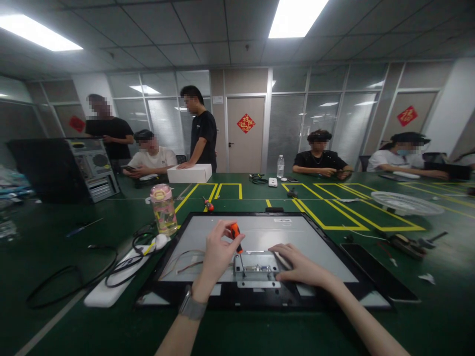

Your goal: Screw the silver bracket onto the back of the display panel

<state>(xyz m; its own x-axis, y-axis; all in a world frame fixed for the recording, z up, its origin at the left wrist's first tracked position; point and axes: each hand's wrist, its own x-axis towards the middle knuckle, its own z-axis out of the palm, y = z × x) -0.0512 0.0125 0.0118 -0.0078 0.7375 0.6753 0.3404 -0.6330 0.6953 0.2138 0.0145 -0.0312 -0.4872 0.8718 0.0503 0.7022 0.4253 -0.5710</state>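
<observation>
My left hand (221, 249) is closed round the handle of an orange and black screwdriver (235, 231), its shaft pointing down at the left part of a silver metal bracket (256, 258). Whether the tip sits in a screw is too small to tell. My right hand (299, 264) grips the bracket's right side, with fingers at the upper edge and thumb near the lower corner. Under the bracket lies a flat display panel (315, 242) with a black frame, its pale back facing up. Thin wires (181, 257) run across the panel to the left of the bracket.
Left of the panel are a white power strip (111, 283), black cables (61, 269) and a pink-lidded bottle (164, 210). A black phone-like slab (378, 272) lies at the right. Beyond are a small red screwdriver (209, 204), a computer case (92, 170), a white box (190, 173) and several people.
</observation>
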